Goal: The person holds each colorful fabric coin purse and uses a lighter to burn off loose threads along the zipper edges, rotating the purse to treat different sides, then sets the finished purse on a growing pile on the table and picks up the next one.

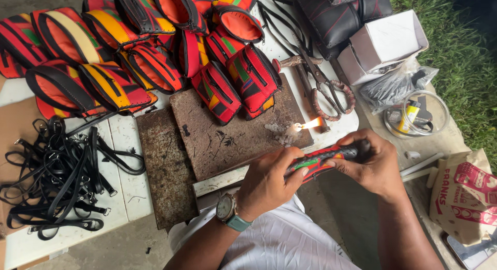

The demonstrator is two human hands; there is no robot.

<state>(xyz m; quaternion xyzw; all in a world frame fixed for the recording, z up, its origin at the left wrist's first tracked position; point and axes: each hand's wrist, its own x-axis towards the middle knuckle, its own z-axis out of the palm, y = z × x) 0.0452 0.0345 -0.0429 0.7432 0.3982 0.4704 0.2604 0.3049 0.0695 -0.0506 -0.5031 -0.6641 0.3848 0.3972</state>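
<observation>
My left hand (269,179), with a wristwatch (230,212) on the wrist, and my right hand (374,164) together hold a small red, green and black pouch (316,164) edge-up. The pouch's upper edge sits just below and to the right of a lit candle stub (296,128), whose flame (312,123) leans to the right. The candle stands in a patch of melted wax on a rusty metal plate (228,140). Both hands grip the pouch, left at its near end, right at its far end.
A heap of similar red, orange and black pouches (155,47) covers the table's back. Black straps (62,171) lie tangled at left. Large scissors (331,91), a hammer (297,63), a white box (385,42), a plastic bag, a round clear container (414,115) and a paper bag (463,195) are at right.
</observation>
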